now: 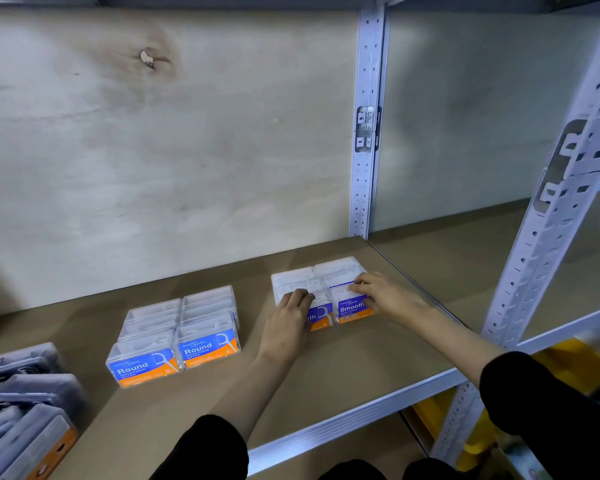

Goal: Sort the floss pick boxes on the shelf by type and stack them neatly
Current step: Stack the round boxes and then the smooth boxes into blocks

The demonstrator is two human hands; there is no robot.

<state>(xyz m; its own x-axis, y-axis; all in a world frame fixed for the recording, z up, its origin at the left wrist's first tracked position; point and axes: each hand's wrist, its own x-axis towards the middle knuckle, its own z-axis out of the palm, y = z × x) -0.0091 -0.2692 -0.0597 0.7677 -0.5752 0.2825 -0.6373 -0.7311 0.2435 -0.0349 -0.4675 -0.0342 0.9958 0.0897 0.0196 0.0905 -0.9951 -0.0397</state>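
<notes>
Where the brown board shelf [343, 372] runs toward its right edge, a cluster of clear plastic floss pick boxes [326, 277] with purple-and-orange "Smooth" labels sits at mid-depth. The left hand [291, 318] curls its fingers over the front-left Smooth box [321, 315], gripping it. The right hand [387, 296] holds the front-right Smooth box [352, 308], fingers on its lid and thumb at its side. A group of clear boxes [187, 330] with blue-and-orange "Round" labels stands apart at mid-shelf, and dark grey boxes [28, 393] crowd the front-left corner. Pale knotted plywood [153, 150] backs the shelf, beside a white perforated steel upright [366, 150].
</notes>
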